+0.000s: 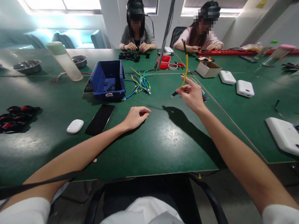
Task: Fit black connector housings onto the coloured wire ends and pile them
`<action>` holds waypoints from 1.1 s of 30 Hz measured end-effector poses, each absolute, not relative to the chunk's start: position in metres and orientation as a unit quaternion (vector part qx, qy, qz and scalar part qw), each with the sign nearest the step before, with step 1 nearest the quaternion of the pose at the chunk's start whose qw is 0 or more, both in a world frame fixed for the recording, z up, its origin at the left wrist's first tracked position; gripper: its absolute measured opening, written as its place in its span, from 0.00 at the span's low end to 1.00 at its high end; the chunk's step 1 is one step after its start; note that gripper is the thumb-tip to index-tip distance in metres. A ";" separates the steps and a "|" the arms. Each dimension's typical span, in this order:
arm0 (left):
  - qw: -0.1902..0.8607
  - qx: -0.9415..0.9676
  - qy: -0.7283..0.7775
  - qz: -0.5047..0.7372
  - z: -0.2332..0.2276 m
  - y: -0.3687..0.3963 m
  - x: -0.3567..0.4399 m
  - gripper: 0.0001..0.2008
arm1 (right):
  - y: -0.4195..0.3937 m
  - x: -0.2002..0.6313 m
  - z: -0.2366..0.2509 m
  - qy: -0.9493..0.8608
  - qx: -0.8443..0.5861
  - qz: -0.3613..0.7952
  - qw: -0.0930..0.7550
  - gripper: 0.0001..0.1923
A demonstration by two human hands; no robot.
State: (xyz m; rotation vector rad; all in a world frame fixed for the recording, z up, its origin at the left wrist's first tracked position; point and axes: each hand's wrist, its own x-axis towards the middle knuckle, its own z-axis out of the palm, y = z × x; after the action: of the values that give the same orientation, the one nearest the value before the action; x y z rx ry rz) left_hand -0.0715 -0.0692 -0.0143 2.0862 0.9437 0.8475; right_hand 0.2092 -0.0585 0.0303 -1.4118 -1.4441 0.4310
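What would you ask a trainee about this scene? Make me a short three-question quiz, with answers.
1. Which of the person's hands holds the yellow wire?
2. Which of these lies right beside the black phone: A, a steel bowl; B, a white rounded case; C, a red tray?
3. True or false: seen from the person's seat, the pile of loose wires lies to the right of the blue bin.

Key:
1. The right hand.
2. B.
3. True.
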 end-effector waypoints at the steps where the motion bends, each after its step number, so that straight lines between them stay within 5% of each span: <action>1: 0.341 0.804 0.364 0.324 -0.014 -0.070 -0.071 0.09 | -0.057 0.213 0.038 -0.603 -0.594 0.172 0.503 0.33; 14: 0.313 0.832 0.351 0.295 -0.012 -0.071 -0.070 0.09 | -0.041 0.255 0.135 -0.681 -0.655 0.185 0.270 0.21; 26: 0.311 0.841 0.344 0.279 -0.010 -0.072 -0.070 0.10 | -0.028 0.313 0.112 -0.625 -0.755 0.141 0.140 0.26; 33: 0.309 0.845 0.339 0.277 -0.011 -0.071 -0.070 0.10 | -0.018 0.327 0.098 -0.615 -0.761 0.137 0.154 0.25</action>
State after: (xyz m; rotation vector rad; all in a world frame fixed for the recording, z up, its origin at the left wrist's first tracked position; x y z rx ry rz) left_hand -0.0697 -0.0710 -0.0106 2.2323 0.8954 0.7320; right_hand 0.3266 -0.0179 0.0983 -2.1810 -1.7633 0.3940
